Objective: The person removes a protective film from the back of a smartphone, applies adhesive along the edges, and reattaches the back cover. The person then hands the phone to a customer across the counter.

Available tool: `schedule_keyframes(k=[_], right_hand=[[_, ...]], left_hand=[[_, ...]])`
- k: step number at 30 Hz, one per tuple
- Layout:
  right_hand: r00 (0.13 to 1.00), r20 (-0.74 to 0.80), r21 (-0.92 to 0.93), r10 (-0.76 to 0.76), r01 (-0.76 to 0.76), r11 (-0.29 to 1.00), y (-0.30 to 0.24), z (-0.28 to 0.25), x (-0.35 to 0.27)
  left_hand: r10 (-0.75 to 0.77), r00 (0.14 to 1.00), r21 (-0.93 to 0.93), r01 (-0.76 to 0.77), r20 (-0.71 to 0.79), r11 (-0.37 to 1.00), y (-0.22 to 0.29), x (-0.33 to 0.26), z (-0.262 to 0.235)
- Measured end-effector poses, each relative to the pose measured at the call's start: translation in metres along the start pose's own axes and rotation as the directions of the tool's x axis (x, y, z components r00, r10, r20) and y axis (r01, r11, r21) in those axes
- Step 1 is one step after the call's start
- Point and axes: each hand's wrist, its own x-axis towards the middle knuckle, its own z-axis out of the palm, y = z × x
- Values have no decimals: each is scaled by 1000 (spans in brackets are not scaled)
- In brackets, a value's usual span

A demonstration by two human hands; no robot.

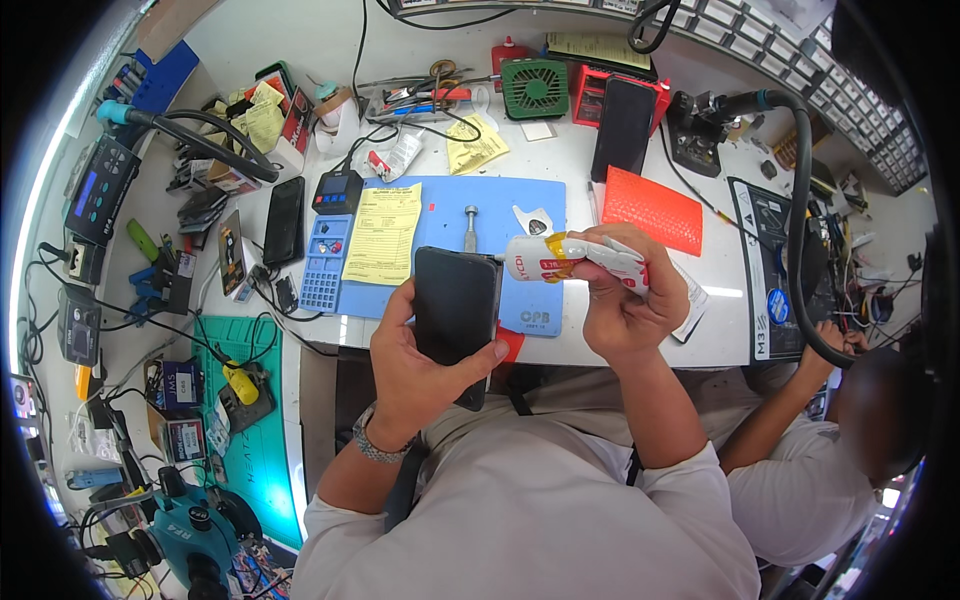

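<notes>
My left hand (415,375) is wrapped round a black smartphone (455,305), held upright above the front edge of the blue work mat (385,291). In my right hand (632,295) is a white, red and yellow glue tube (545,258), squeezed in the fingers and lying nearly level. Its nozzle end points left and meets the phone's upper right edge; whether the tip touches cannot be made out. Behind the phone a metal screwdriver-like tool (471,228) lies on the mat, beside a yellow printed form (383,233).
A red bubble-wrap pouch (653,213) lies right of the mat, near a dark phone (624,125) leaning on a red box. A small green fan (535,89) stands at the back. At right a co-worker (800,465) sits close. A blue-green microscope (195,535) stands lower left.
</notes>
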Motion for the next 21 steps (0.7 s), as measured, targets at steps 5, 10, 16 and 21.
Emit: schedule_keyframes(k=[5, 10, 16, 21], right_hand=[[1000, -13, 28, 16, -16, 999, 1, -1, -3], [1000, 13, 69, 11, -11, 998, 0, 1, -6], [994, 105, 64, -8, 1, 998, -7, -1, -12], [988, 151, 77, -14, 3, 997, -18, -1, -19]], left_hand=[[-33, 999, -20, 33, -5, 999, 4, 3, -1], [-77, 997, -78, 75, -23, 994, 7, 5, -1], [-143, 988, -144, 133, -57, 981, 2, 11, -9], [-254, 962, -271, 218, -104, 938, 10, 21, -11]])
